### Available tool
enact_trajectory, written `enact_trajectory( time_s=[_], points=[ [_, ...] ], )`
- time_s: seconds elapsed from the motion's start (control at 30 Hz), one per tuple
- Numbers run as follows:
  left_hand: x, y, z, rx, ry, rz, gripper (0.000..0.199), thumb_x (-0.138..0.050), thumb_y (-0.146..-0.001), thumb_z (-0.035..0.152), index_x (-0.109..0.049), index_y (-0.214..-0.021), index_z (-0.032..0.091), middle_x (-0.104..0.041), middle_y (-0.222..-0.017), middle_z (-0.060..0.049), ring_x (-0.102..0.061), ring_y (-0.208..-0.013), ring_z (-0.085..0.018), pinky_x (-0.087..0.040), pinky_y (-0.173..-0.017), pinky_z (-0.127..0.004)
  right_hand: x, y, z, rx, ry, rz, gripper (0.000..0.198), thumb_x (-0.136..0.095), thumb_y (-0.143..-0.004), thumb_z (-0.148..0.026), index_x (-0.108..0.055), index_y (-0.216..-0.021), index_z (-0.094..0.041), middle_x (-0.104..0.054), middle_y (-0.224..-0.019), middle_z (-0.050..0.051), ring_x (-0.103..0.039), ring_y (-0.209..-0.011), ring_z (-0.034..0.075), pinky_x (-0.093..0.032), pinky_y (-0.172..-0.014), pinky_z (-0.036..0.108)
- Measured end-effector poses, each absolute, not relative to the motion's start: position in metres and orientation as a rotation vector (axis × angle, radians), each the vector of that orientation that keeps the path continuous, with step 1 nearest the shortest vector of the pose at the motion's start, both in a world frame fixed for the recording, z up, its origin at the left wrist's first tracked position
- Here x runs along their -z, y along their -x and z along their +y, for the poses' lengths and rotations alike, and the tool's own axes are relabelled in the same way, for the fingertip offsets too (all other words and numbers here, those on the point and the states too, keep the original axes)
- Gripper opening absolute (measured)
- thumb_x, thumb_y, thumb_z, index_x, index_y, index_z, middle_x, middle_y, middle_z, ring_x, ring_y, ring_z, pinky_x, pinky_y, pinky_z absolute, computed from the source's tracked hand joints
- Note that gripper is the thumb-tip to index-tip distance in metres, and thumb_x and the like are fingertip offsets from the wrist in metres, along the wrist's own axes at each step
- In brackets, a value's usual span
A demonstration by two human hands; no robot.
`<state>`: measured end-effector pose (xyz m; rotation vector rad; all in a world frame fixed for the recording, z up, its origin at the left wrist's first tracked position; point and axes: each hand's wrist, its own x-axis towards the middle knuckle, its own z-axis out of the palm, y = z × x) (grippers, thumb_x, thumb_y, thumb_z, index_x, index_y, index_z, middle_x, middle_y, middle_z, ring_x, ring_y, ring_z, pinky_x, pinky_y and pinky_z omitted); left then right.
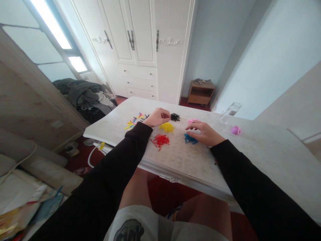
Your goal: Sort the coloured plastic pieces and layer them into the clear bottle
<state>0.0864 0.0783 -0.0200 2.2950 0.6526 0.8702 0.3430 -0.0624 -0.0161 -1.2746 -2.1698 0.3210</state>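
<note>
Small thin strips lie in piles by colour on the white table [175, 157]. My left hand [157, 117] has its fingers curled together beside the black pile [175, 116], just above the yellow pile [166, 127]; anything pinched in it is too small to make out. Nearer me sits the red pile [161, 141]. Over the blue pile [191, 139] hovers my right hand [204, 133], thumb and fingers apart, with nothing visible between them. Its fingers partly hide a pink pile [193, 121]. To the left of my left wrist, a mixed-colour heap [135, 121] is spread out.
A clear glass [232, 109] and a pink-purple lump [236, 130] are on the table's right side. Beyond the table stand a white wardrobe [140, 50] and a small wooden cabinet [201, 93]. Clothes [82, 95] are heaped at the left.
</note>
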Motion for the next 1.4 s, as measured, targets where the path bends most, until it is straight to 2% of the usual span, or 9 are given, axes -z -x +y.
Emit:
enact_trajectory(
  time_s=[0.17,0.27,0.37,0.47,0.67,0.83,1.07,1.23,1.4],
  points=[
    [0.014,-0.069,0.041,-0.997,-2.246,0.741,0.015,-0.063,-0.083,0.027,-0.072,-0.079,0.016,-0.071,-0.076,-0.003,-0.062,-0.07,-0.015,-0.049,-0.071,-0.029,0.016,-0.347,-0.059,-0.292,1.278,-2.142,0.022,-0.064,-0.09,-0.033,-0.079,-0.096,-0.018,-0.073,-0.101,0.01,-0.067,-0.086,0.021,-0.054,-0.08,0.036],
    [0.023,-0.054,0.002,-0.989,-2.313,0.931,0.016,-0.066,-0.085,0.032,-0.07,-0.092,0.018,-0.072,-0.097,-0.007,-0.066,-0.094,-0.022,-0.052,-0.09,-0.037,0.015,-0.347,-0.059,-0.273,1.263,-2.132,0.022,-0.063,-0.09,-0.031,-0.079,-0.095,-0.017,-0.073,-0.1,0.01,-0.067,-0.085,0.022,-0.054,-0.079,0.036],
    [0.037,-0.046,-0.033,-0.83,-2.384,1.062,0.038,-0.067,-0.09,0.044,-0.067,-0.117,0.018,-0.067,-0.122,-0.013,-0.061,-0.117,-0.029,-0.048,-0.107,-0.046,0.015,-0.346,-0.059,-0.265,1.243,-2.123,0.019,-0.064,-0.089,-0.03,-0.079,-0.092,-0.018,-0.073,-0.097,0.009,-0.067,-0.085,0.022,-0.053,-0.077,0.036],
    [0.046,-0.048,-0.052,-0.719,-2.486,1.16,0.049,-0.066,-0.091,0.047,-0.061,-0.132,0.02,-0.061,-0.135,-0.014,-0.055,-0.126,-0.035,-0.043,-0.111,-0.054,0.014,-0.345,-0.06,-0.269,1.24,-2.123,0.02,-0.063,-0.089,-0.03,-0.079,-0.091,-0.018,-0.073,-0.095,0.009,-0.067,-0.084,0.021,-0.053,-0.075,0.035],
    [0.042,-0.054,-0.058,-0.666,-2.615,0.999,0.027,-0.057,-0.097,0.034,-0.069,-0.119,0.024,-0.064,-0.121,-0.01,-0.055,-0.117,-0.03,-0.046,-0.107,-0.048,0.014,-0.346,-0.06,-0.271,1.255,-2.135,0.022,-0.062,-0.09,-0.031,-0.079,-0.092,-0.018,-0.074,-0.097,0.01,-0.067,-0.084,0.021,-0.054,-0.076,0.035],
    [0.038,-0.051,-0.062,-0.701,-2.614,0.876,0.014,-0.063,-0.091,0.025,-0.069,-0.103,0.023,-0.064,-0.11,-0.008,-0.056,-0.11,-0.027,-0.048,-0.106,-0.041,0.019,-0.348,-0.058,-0.299,1.268,-2.132,0.022,-0.062,-0.09,-0.034,-0.078,-0.09,-0.018,-0.074,-0.096,0.01,-0.068,-0.085,0.022,-0.054,-0.074,0.035],
    [0.04,-0.042,-0.045,-0.907,-2.469,0.896,0.032,-0.068,-0.089,0.03,-0.067,-0.12,0.023,-0.066,-0.123,-0.008,-0.06,-0.116,-0.026,-0.048,-0.109,-0.042,0.021,-0.35,-0.056,-0.305,1.259,-2.151,0.023,-0.061,-0.092,-0.034,-0.077,-0.09,-0.019,-0.073,-0.096,0.009,-0.069,-0.087,0.023,-0.054,-0.077,0.035],
    [0.034,-0.01,0.022,-1.083,-2.269,1.375,0.015,-0.067,-0.083,0.023,-0.073,-0.096,0.018,-0.072,-0.095,-0.006,-0.066,-0.085,-0.021,-0.054,-0.087,-0.036,0.021,-0.351,-0.055,-0.28,1.258,-2.162,0.023,-0.06,-0.093,-0.033,-0.077,-0.09,-0.018,-0.074,-0.097,0.009,-0.068,-0.084,0.021,-0.053,-0.077,0.035],
    [0.034,0.01,0.069,-1.004,-2.27,1.606,0.012,-0.073,-0.079,0.027,-0.079,-0.081,0.016,-0.072,-0.085,-0.009,-0.065,-0.075,-0.022,-0.053,-0.08,-0.036,0.022,-0.35,-0.055,-0.28,1.239,-2.173,0.023,-0.06,-0.093,-0.032,-0.076,-0.087,-0.018,-0.073,-0.093,0.009,-0.067,-0.083,0.021,-0.052,-0.076,0.034]
  ],
)
